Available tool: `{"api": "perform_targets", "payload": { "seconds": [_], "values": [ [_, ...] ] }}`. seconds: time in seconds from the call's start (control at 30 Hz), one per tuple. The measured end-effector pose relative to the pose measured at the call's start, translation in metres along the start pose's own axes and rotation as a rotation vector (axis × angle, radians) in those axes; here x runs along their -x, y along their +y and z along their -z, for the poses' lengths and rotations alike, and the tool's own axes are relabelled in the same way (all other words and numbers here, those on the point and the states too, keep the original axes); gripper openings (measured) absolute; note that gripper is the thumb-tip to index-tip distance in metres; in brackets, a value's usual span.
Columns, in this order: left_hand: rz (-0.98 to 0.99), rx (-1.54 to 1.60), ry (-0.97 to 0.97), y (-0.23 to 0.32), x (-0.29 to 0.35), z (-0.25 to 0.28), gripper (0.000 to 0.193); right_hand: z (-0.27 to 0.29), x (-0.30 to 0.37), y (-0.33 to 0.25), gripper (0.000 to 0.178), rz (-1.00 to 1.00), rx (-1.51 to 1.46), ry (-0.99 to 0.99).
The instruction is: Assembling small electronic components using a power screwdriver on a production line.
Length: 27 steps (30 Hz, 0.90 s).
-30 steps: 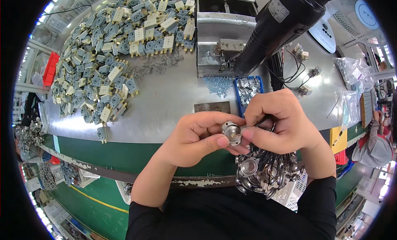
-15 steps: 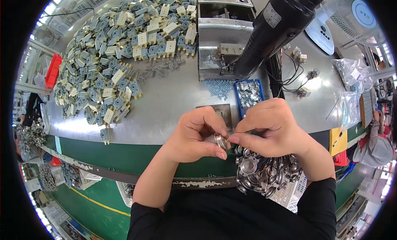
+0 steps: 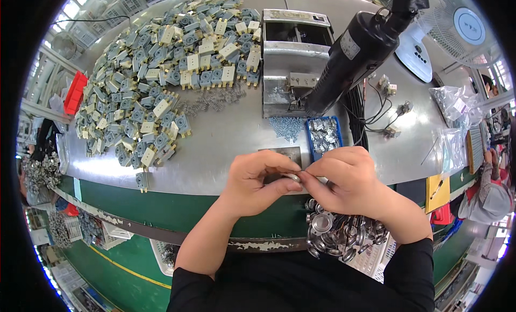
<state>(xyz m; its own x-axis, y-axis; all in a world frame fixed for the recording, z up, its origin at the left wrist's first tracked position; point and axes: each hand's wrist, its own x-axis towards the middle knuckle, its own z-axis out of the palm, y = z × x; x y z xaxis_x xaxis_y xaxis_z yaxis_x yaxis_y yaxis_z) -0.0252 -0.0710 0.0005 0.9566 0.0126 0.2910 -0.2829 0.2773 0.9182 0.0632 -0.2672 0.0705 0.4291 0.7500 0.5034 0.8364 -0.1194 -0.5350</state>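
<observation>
Between the thumb and fingers of my left hand [image 3: 255, 183] is a small round metal part [image 3: 293, 177], tilted nearly edge-on. My right hand [image 3: 346, 178] is closed in a pinch at the part's right edge; whatever its fingertips grip is hidden. Both hands meet above the near edge of the bench, just in front of a small metal plate [image 3: 293, 153]. Below my right hand lies a heap of shiny round metal parts [image 3: 322, 223] with leads among them, over a white basket [image 3: 371, 261].
A large pile of grey-and-cream switch-like blocks [image 3: 161, 70] covers the back left, with loose springs [image 3: 215, 99] beside it. Behind my hands are small screws [image 3: 286, 127], a blue tray [image 3: 309, 137] of metal pieces and a metal fixture [image 3: 277, 89] beside a black cylindrical tool [image 3: 344, 56]. A fan [image 3: 467, 27] stands back right.
The round part has turned from showing its side to lying flatter, and my fingertips have come closer together around it. The whole view has shifted slightly, with the bench lower in it.
</observation>
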Motion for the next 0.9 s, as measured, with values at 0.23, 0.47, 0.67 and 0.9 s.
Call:
{"api": "perform_targets", "payload": {
  "seconds": [0.23, 0.47, 0.67, 0.9],
  "values": [
    [-0.077, -0.485, 0.032, 0.020, -0.005, 0.007, 0.016, 0.008, -0.009, -0.004, 0.015, -0.133, -0.113, -0.058],
    [-0.393, -0.828, 0.313, -0.010, -0.012, -0.001, 0.018, -0.002, -0.008, -0.005, 0.032, -0.294, -0.266, -0.081],
    [-0.065, -0.363, 0.237, -0.009, -0.008, -0.006, 0.010, 0.004, -0.004, -0.008, 0.028, -0.388, -0.257, -0.076],
    [0.530, 0.869, -0.301, -0.003, 0.003, 0.009, 0.042, 0.011, 0.000, 0.001, 0.024, -0.284, -0.402, -0.112]
  ]
}}
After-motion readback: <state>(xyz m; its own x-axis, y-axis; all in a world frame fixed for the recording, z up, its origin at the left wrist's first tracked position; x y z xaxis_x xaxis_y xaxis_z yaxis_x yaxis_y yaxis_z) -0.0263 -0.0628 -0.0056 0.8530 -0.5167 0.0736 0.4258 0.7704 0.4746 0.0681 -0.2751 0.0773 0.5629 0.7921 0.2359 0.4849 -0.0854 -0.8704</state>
